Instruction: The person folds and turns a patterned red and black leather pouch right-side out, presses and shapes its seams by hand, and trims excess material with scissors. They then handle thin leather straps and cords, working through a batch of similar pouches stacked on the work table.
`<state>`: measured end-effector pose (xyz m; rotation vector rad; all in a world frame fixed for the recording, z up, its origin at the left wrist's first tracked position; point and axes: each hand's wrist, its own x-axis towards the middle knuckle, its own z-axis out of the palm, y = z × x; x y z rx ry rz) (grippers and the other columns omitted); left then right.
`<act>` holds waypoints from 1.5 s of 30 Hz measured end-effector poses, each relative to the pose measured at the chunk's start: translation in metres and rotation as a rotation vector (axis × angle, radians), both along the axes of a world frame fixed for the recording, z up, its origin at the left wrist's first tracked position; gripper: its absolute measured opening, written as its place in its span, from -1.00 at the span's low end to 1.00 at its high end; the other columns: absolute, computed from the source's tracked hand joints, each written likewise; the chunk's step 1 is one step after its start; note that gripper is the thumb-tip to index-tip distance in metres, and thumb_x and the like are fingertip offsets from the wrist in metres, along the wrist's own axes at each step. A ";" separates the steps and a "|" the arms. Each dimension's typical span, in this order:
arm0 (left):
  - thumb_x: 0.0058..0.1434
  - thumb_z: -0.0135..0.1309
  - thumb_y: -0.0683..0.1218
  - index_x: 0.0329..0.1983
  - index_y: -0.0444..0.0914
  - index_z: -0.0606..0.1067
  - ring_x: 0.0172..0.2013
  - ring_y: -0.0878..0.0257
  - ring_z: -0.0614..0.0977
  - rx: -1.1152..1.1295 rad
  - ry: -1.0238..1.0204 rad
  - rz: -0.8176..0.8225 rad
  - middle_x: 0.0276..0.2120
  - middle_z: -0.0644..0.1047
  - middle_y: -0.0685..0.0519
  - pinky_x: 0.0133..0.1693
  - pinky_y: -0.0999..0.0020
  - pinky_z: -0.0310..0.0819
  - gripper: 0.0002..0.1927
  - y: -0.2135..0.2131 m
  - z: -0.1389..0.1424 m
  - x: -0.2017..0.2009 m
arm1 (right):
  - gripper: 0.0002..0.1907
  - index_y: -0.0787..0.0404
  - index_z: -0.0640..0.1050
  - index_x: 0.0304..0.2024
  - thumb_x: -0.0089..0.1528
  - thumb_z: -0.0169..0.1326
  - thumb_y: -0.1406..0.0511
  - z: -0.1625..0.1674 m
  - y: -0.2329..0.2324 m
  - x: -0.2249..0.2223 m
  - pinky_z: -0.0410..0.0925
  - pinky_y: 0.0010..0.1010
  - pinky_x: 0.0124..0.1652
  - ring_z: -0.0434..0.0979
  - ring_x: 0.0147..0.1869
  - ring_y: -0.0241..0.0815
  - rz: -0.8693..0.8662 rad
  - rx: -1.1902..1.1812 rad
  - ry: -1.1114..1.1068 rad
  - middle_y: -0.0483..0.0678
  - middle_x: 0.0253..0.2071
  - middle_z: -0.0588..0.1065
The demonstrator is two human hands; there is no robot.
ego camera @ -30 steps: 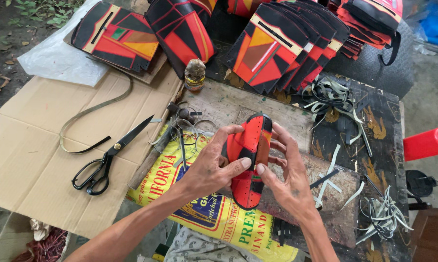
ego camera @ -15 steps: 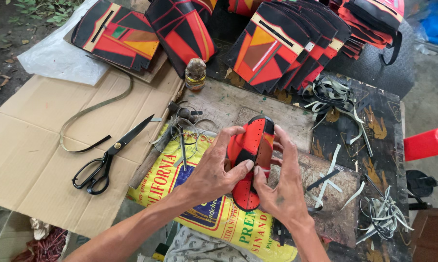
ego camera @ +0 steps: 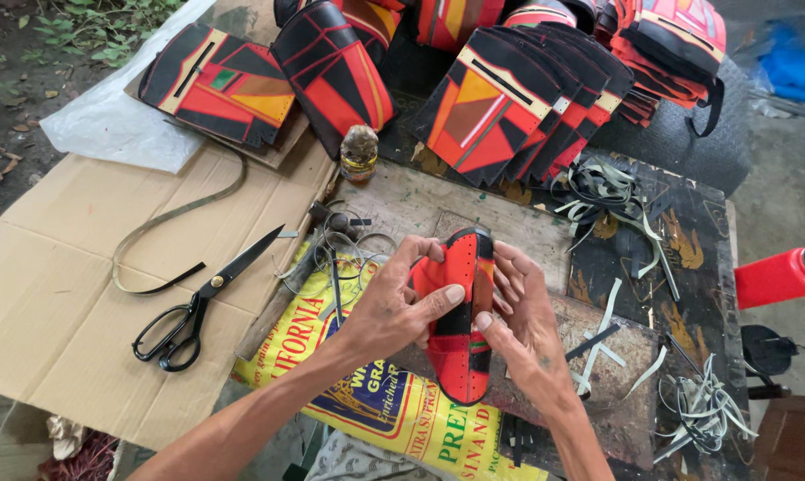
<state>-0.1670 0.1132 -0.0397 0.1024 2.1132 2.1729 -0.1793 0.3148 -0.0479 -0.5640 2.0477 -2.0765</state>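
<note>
Barely any shift vs. half a sec ago: both hands keep the same hold, piece tilted a touch more upright. Left hand (ego camera: 393, 307) grips the red-and-black stitched shoe upper (ego camera: 458, 321), thumb across its front; right hand (ego camera: 523, 325) pinches its right edge w/ fingertips. Upper sits above the yellow printed sack (ego camera: 367, 401). Black-handled scissors (ego camera: 197, 307) lie left of the sack on cardboard (ego camera: 55, 267). Step looks like shaping/checking the seam; next move prob. needs firm thumb pressure along the edge.

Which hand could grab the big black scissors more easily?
Probably the left hand. The scissors lie on the cardboard on its side, with nothing between. The right hand sits on the far side of the red and black piece both hands grip.
</note>
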 end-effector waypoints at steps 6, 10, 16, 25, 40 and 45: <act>0.19 0.27 -0.03 0.04 -0.28 0.31 -0.45 0.38 0.60 -0.114 0.147 0.039 -0.17 0.55 -0.04 -0.54 0.44 0.55 -0.51 0.001 0.000 -0.001 | -0.26 0.21 0.09 0.43 0.24 0.05 0.38 0.004 -0.003 0.001 0.16 -0.22 0.39 0.19 0.57 0.00 -0.019 0.003 -0.022 0.16 0.46 0.20; 0.12 0.26 0.01 -0.01 -0.29 0.31 -0.37 0.32 0.64 -0.154 0.087 0.045 -0.17 0.56 -0.06 -0.46 0.39 0.58 -0.49 0.000 -0.002 -0.002 | -0.28 0.17 0.10 0.40 0.22 0.03 0.41 0.008 -0.004 0.004 0.30 -0.19 0.25 0.23 0.53 -0.05 -0.021 -0.022 -0.105 0.10 0.44 0.21; 0.17 0.29 0.01 0.00 -0.36 0.33 -0.07 0.11 0.66 -0.330 0.351 0.076 -0.08 0.56 -0.16 -0.08 0.24 0.56 -0.48 -0.003 -0.006 -0.004 | -0.31 0.20 0.13 0.41 0.25 0.03 0.45 0.010 -0.005 0.004 0.18 -0.26 0.37 0.23 0.54 -0.04 -0.007 0.013 -0.021 0.14 0.41 0.25; 0.18 0.24 -0.04 0.00 -0.34 0.30 -0.13 0.11 0.68 -0.333 0.288 0.024 -0.07 0.54 -0.16 -0.19 0.22 0.63 -0.52 -0.002 0.009 0.000 | -0.31 0.21 0.13 0.40 0.25 0.03 0.46 0.009 -0.002 0.004 0.22 -0.26 0.35 0.23 0.54 -0.04 0.004 0.001 -0.028 0.12 0.41 0.24; 0.26 0.22 -0.06 0.05 -0.30 0.22 0.04 0.18 0.58 -0.146 0.287 -0.090 0.30 0.35 -0.16 -0.14 0.28 0.68 -0.51 -0.005 0.004 0.002 | -0.30 0.15 0.14 0.39 0.22 0.05 0.46 0.012 -0.002 0.006 0.38 -0.32 0.17 0.25 0.51 -0.08 -0.008 0.056 -0.067 0.07 0.40 0.25; 0.11 0.30 -0.07 0.04 -0.29 0.20 0.01 0.15 0.59 -0.149 0.219 -0.143 0.32 0.33 -0.13 -0.16 0.26 0.66 -0.41 -0.010 0.008 0.003 | -0.27 0.18 0.12 0.41 0.23 0.07 0.47 0.010 0.000 0.006 0.23 -0.27 0.32 0.20 0.55 -0.05 0.030 0.010 -0.038 0.10 0.41 0.22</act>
